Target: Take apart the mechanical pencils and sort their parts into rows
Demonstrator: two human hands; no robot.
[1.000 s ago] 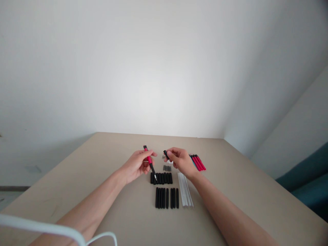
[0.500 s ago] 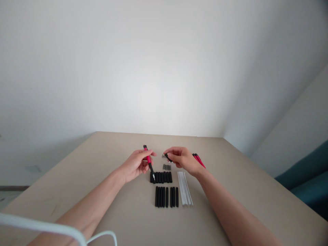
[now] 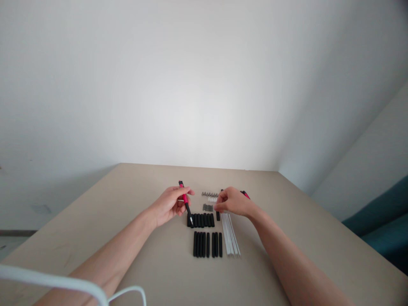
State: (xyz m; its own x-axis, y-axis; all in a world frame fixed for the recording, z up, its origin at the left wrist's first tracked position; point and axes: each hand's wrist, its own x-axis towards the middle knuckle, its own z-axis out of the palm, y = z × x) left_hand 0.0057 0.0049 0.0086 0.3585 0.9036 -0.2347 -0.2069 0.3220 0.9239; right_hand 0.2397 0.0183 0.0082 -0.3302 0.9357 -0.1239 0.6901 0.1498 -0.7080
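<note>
My left hand (image 3: 174,202) is closed around a red and black pen (image 3: 185,198). The pen tilts, its pale tip pointing down over a row of short black tubes (image 3: 203,220). Beyond that row's right end, my right hand (image 3: 232,200) has its fingertips pinched at the upper end of a single black tube (image 3: 218,216). That tube points down toward the table, beside the row. Whether it touches the table is hard to see. Beside the right fingertips are small springs (image 3: 208,208), small white pieces (image 3: 212,199) and metal cone tips (image 3: 209,194).
Longer black tubes (image 3: 199,245) lie nearer to me, in two groups. White pen refills (image 3: 230,236) lie to their right. Red and black pens (image 3: 245,194) are partly hidden behind my right hand. A white curved tube or cable (image 3: 57,278) crosses the lower left.
My right hand has moved right and slightly toward me, bringing the black tube from near the cone tips to the short row's right end. My left hand and pen stay in place.
</note>
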